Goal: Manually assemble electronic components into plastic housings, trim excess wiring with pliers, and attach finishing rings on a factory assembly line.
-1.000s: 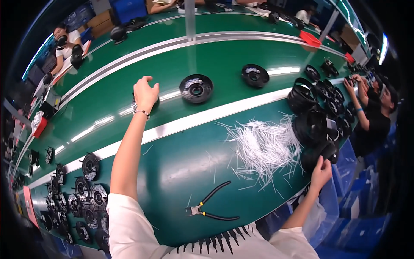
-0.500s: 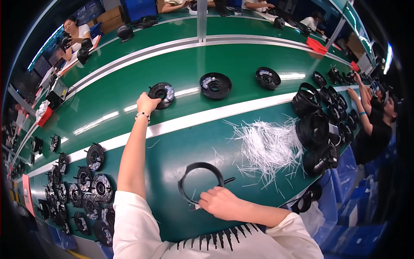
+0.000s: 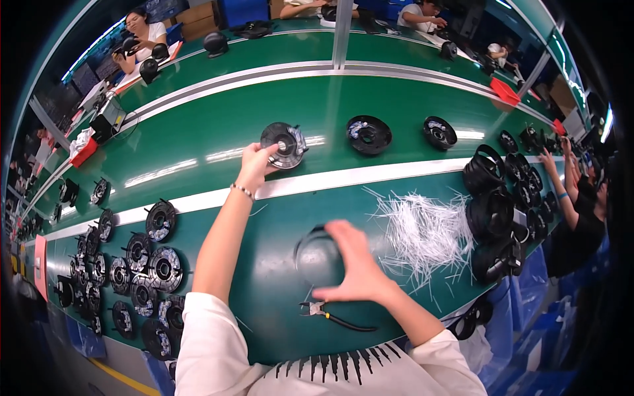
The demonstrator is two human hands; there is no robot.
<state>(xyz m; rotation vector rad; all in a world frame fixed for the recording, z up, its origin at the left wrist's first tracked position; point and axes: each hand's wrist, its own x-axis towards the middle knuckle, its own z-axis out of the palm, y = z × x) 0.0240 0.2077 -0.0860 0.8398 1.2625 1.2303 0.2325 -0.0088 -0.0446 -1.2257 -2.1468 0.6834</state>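
Note:
My left hand [image 3: 256,165] grips a round black housing [image 3: 282,146] at its lower left edge, on the strip beyond the white rail; small circuit parts show along its right side. Below, my right hand [image 3: 360,264] spans a thin black ring [image 3: 298,254], fingers at its upper edge and thumb low down. The ring is smeared by motion, and my hand covers its right side. A pair of side cutters [image 3: 323,310] with black and yellow handles lies on the green bench just under my right thumb.
White plastic strips [image 3: 426,237] lie heaped to the right, beside stacked black rings [image 3: 485,171]. Many black housings [image 3: 165,269] stand at left. Two more housings [image 3: 368,135] sit on the far strip. Co-workers sit across and a person [image 3: 581,211] is at right.
My right hand has come off the side cutters and spread across the ring, which is now moving. My left hand has closed on the housing and tilted it. The view has shifted left.

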